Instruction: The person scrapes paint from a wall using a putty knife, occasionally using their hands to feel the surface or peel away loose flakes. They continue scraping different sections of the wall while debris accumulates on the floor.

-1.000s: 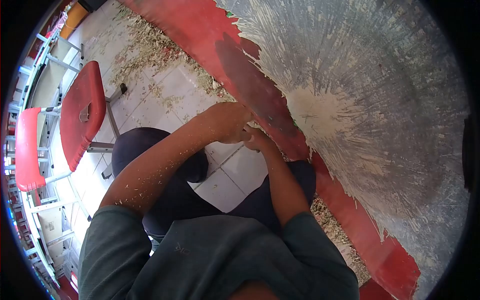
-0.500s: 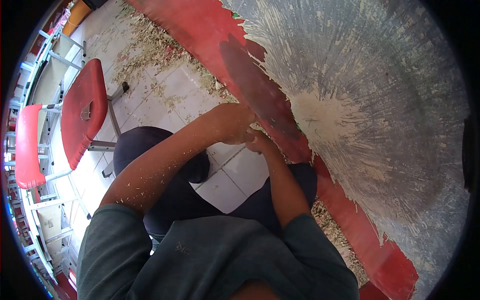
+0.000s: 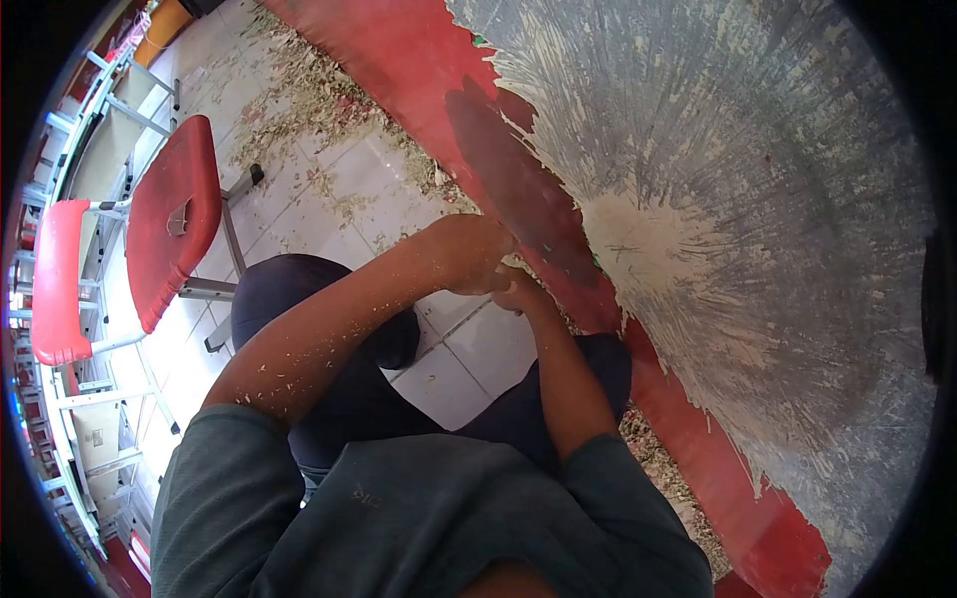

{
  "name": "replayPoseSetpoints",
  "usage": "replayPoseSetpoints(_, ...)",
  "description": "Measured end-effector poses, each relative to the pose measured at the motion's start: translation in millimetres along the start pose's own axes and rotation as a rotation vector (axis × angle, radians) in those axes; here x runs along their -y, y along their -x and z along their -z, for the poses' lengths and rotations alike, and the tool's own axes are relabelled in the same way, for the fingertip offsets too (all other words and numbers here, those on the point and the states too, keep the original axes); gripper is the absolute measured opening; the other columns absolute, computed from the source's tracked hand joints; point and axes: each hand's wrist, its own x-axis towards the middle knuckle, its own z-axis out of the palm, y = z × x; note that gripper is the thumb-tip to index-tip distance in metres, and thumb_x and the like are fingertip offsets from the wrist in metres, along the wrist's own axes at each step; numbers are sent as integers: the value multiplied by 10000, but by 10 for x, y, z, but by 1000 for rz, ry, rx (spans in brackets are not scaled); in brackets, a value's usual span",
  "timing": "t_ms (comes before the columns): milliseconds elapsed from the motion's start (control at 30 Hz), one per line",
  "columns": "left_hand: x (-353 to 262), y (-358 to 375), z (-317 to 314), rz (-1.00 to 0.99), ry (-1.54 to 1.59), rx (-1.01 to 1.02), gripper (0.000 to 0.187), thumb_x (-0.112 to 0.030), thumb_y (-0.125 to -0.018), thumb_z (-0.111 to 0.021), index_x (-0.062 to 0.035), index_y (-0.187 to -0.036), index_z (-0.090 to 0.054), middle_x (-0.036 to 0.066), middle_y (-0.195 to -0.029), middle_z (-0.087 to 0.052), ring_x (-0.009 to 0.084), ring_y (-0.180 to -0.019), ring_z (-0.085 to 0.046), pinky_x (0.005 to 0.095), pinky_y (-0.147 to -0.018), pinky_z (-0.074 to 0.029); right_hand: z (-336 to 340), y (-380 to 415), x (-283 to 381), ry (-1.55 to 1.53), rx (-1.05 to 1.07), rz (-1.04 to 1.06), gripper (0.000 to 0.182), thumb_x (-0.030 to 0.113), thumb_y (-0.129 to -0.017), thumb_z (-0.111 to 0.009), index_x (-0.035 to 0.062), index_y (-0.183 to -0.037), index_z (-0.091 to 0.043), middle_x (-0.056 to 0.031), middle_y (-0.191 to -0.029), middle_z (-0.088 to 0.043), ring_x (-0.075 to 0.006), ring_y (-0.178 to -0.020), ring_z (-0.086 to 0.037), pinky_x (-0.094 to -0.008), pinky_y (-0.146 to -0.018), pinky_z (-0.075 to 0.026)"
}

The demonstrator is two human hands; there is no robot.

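Both hands are close together beside the lower red band of the wall. My left hand [image 3: 480,251] is closed, knuckles up, near the painted surface. Just below it, my right hand [image 3: 511,289] is also closed, its fingers beside the left hand. Whatever either one grips is hidden by the hands. Red paint [image 3: 598,297] covers the strip nearest me, with a ragged, peeled edge and a darker patch. Beyond that edge lies a bare grey surface [image 3: 718,239], streaked with scrape marks fanning out from a pale spot.
Paint flakes and chips [image 3: 319,95] litter the white tiled floor [image 3: 449,369] along the wall's foot. A red chair [image 3: 174,224] stands at left, a small scrap on its seat. More furniture with white metal frames [image 3: 110,399] lines the left edge. My bent knees [image 3: 289,299] frame the floor.
The view has shifted slightly, and my left hand appears a little lower. Both hands stay closed and close together. No clear change shows on the wall.
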Motion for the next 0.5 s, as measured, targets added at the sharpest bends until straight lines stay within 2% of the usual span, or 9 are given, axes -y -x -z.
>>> replayPoseSetpoints(100, -6, -2, 1, -9, -17, 17, 337, -284, -762, -661, -1, -945, -639, 191, -915, -630, 350, -894, -612, 427, -787, -483, 43, 50, 36, -21, 19, -48, 468, 305, -862, -558, -23, -1194, -517, -198, -947, -651, -277, -655, -665, -372, -540, -526)
replayPoseSetpoints(200, -20, -4, -1, 15, -22, 31, 332, -289, -767, -651, -1, -931, -635, 192, -904, -629, 352, -886, -613, 430, -781, -483, -9, -51, -37, -30, 28, -37, 459, 281, -848, -565, -40, -1174, -527, -208, -897, -651, -268, -587, -652, -371, -508, -517)
replayPoseSetpoints(300, -17, -1, -1, 2, -14, 8, 340, -295, -772, -642, -5, -949, -633, 189, -902, -630, 356, -879, -614, 434, -779, -483, 52, 37, 23, -42, 38, -32, 469, 268, -840, -567, -25, -1203, -514, -216, -931, -645, -261, -606, -654, -371, -507, -513)
replayPoseSetpoints(400, -13, 1, -11, 10, -26, 3, 354, -292, -772, -640, -9, -986, -629, 190, -908, -631, 355, -884, -615, 436, -786, -484, -37, -51, -56, -80, -3, -19, 470, 245, -842, -490, 28, -1257, -454, -176, -889, -642, -236, -574, -624, -333, -472, -521)
replayPoseSetpoints(500, 4, -11, -22, 10, -14, 36, 372, -289, -771, -639, -16, -1025, -626, 191, -932, -632, 354, -897, -614, 434, -797, -485, -1, -2, 33, -111, -40, -81, 549, 295, -848, -513, 54, -1327, -394, -175, -994, -625, -222, -635, -634, -324, -469, -532)
